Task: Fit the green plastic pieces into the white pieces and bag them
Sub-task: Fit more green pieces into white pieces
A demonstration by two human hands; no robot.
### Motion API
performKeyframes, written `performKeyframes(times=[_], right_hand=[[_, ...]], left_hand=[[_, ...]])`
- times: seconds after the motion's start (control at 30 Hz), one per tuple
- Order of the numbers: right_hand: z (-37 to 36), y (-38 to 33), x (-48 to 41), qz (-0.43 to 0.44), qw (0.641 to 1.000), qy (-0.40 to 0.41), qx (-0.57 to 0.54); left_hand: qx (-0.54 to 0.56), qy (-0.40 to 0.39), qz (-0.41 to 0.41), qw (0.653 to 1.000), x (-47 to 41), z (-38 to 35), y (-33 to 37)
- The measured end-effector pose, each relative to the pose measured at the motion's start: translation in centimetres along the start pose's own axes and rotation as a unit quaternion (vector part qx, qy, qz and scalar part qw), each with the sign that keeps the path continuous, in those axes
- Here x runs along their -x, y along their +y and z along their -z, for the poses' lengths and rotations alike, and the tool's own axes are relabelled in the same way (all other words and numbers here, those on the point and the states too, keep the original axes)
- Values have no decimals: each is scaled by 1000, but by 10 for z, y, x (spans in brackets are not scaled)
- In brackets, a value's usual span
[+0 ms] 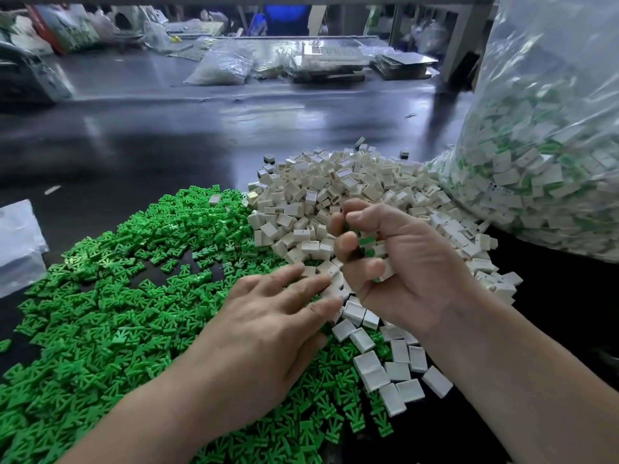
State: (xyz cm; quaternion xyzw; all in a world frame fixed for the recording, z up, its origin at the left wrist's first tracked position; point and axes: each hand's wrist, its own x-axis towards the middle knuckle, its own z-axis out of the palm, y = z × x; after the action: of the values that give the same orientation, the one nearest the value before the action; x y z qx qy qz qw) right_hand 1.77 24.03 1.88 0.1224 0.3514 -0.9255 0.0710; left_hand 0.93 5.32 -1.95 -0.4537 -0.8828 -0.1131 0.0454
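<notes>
Bag (552, 162), right, held many fitted pieces; large green pile (100, 313) and white pile (335, 189) lay unassembled. Right hand (402, 262) clutched several pieces (365, 241); left hand (268, 329) spread flat.

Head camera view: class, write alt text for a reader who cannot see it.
The right hand grips white-and-green pieces while the open left hand touches white pieces; green pieces spread left, a filled clear bag stands right.
</notes>
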Motion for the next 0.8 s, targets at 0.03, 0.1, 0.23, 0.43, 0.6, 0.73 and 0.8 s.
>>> performKeyframes(times=[0.03, 0.1, 0.23, 0.43, 0.6, 0.73, 0.8], right_hand=[[1, 0, 0, 0, 1000, 2, 6], [1, 0, -1, -1, 1000, 0, 20], [1, 1, -1, -9, 1000, -2, 24], [2, 3, -1, -7, 999, -21, 27], [3, 3, 0, -29, 997, -47, 57], [4, 7, 2, -67, 990, -80, 90], [4, 11, 2, -76, 984, -100, 128]], left_hand=[[-1, 2, -10, 1000, 0, 0, -1], [0, 25, -25, 999, 0, 2, -3], [4, 65, -20, 998, -2, 5, -3], [1, 106, 19, 994, -3, 4, 0], [115, 174, 123, 970, 0, 10, -7], [233, 206, 192, 931, 6, 15, -9], [281, 216, 221, 908, 7, 18, -7]])
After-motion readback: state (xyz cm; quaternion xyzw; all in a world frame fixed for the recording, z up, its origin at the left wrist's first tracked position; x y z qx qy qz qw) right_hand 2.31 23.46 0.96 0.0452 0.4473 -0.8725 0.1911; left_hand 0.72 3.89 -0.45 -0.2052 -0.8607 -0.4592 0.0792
